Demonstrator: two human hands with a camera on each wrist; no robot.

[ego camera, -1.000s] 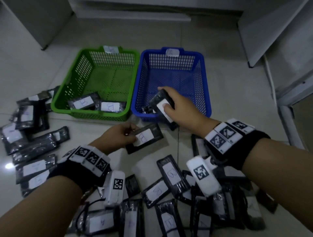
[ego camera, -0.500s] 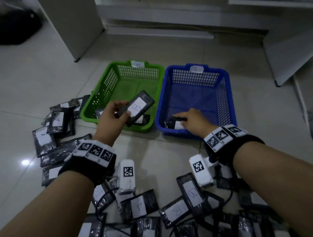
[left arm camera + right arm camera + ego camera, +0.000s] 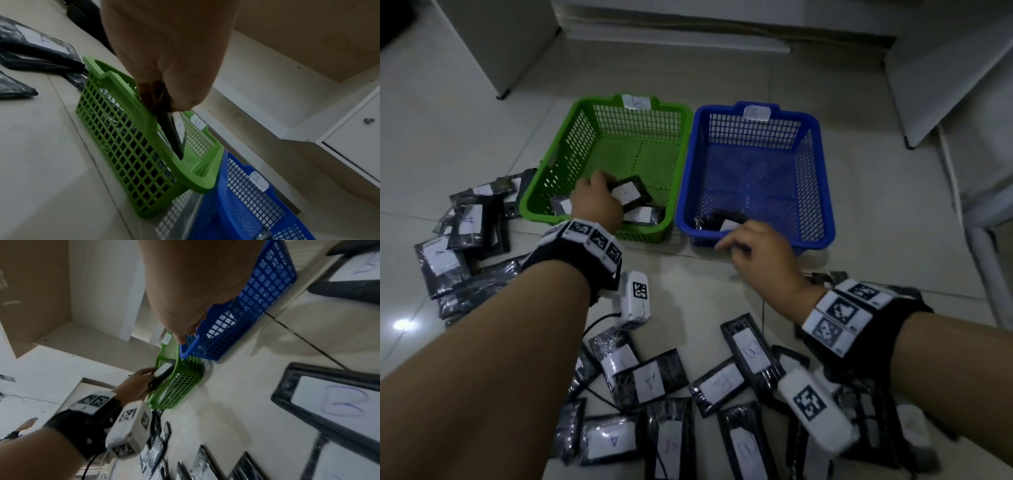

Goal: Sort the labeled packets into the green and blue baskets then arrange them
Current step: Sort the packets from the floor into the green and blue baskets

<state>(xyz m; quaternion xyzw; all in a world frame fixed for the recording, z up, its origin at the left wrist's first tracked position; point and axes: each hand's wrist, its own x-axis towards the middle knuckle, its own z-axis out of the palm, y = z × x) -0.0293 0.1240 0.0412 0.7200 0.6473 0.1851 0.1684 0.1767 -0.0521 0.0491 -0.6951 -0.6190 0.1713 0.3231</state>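
My left hand (image 3: 604,192) is inside the green basket (image 3: 558,164) near its front wall and pinches a black packet (image 3: 628,193) with a white label. Two more packets lie under it, one at the front (image 3: 643,216). The left wrist view shows the pinched packet (image 3: 171,136) edge-on, hanging over the green basket (image 3: 123,129). My right hand (image 3: 732,245) hovers over the near rim of the blue basket (image 3: 823,178), fingers loosely curled, holding nothing. One packet (image 3: 726,221) lies in the blue basket's near left corner.
Several black labeled packets (image 3: 650,380) lie scattered on the tiled floor in front of me, and another pile (image 3: 458,236) sits left of the green basket. White cabinets (image 3: 506,44) stand behind and to the right of the baskets.
My left hand has carried its packet from above the green basket's near rim down into the basket. My right hand has let go of a packet in the blue basket and drawn back.
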